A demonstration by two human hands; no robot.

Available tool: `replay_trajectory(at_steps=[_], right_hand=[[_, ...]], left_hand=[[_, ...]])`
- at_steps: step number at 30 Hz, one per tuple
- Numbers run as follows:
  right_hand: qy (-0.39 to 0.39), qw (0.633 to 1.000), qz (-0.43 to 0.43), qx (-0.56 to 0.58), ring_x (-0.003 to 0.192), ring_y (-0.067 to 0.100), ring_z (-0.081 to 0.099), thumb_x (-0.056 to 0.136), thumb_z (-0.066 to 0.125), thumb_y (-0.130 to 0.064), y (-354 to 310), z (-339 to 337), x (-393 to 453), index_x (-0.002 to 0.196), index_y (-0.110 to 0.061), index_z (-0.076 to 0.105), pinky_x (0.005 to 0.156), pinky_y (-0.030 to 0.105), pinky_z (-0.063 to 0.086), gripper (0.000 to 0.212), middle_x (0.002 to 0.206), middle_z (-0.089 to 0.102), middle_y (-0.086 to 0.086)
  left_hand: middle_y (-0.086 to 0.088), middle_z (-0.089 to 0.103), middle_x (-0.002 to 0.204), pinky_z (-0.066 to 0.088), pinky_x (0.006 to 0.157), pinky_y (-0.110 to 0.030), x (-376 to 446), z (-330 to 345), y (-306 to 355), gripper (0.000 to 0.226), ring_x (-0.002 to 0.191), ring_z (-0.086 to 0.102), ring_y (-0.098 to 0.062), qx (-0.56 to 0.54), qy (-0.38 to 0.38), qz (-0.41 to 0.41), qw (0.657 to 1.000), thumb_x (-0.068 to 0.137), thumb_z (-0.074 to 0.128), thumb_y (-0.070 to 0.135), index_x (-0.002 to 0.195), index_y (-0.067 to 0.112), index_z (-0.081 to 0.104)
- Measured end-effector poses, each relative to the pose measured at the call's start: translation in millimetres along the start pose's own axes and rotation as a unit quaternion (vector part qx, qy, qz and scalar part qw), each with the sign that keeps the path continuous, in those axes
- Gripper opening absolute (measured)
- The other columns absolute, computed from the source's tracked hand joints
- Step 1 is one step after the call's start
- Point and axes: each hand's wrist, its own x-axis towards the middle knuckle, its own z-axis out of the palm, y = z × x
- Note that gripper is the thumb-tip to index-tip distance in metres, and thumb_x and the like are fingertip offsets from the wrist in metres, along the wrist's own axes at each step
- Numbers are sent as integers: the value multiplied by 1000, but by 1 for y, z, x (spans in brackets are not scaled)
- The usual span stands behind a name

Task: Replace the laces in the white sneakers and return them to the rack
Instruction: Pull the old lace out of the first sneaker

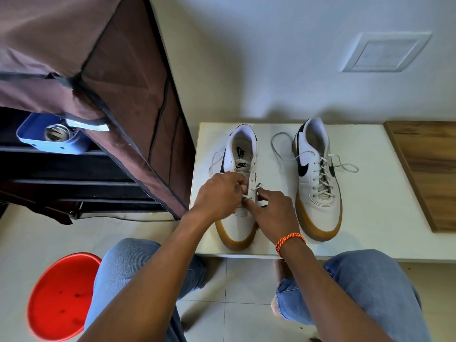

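Note:
Two white sneakers with gum soles stand on a low white table (370, 218), toes toward me. The left sneaker (243, 154) has only its lowest eyelets laced. My left hand (218, 196) pinches the white lace (256, 187) over its lower eyelets. My right hand (272, 212) holds the other part of that lace just beside it, fingers curled on the vamp. The right sneaker (317, 178) is fully laced, its loose lace ends (345, 166) spread out on the table to both sides.
A shoe rack with a brown fabric cover (98, 77) stands at left, flap raised, dark shelves and a blue box (51, 137) inside. A red plastic stool (61, 294) is at lower left. A wooden board (427, 169) lies at the table's right. My jeans-clad knees frame the tiled floor.

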Motion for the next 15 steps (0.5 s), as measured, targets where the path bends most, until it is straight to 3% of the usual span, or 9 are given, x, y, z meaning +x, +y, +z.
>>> replay_trajectory(at_steps=[5, 9, 12, 15], right_hand=[[10, 1000, -15, -9, 118, 24, 68, 93, 70, -56, -2, -2, -1, 153, -26, 52, 97, 42, 58, 69, 135, 69, 2], [22, 999, -28, -15, 111, 23, 70, 92, 70, -58, -4, -4, -4, 151, -35, 52, 91, 42, 60, 66, 128, 72, 2], [20, 999, -17, -25, 108, 25, 72, 93, 72, -54, -4, -4, -3, 143, -22, 62, 93, 41, 60, 61, 131, 72, 4], [25, 999, -18, -27, 105, 24, 73, 91, 73, -58, -4, -4, -3, 136, -18, 68, 91, 41, 60, 61, 127, 74, 3]], left_hand=[[13, 75, 88, 49, 56, -26, 3, -11, 1, 24, 54, 59, 0, -112, 19, -16, 993, 107, 54, 16, 91, 23, 69], [14, 67, 67, 41, 42, -24, 3, -29, 1, 24, 44, 50, -8, -260, 85, -73, 959, 107, 49, 9, 95, 10, 69], [10, 62, 53, 39, 42, -22, 0, -31, -3, 20, 39, 50, -8, -207, 107, -50, 971, 107, 53, 13, 104, 20, 72], [5, 63, 51, 43, 47, -20, -3, -21, -1, 24, 41, 57, -7, -124, 57, -8, 991, 107, 53, 19, 111, 30, 73]])
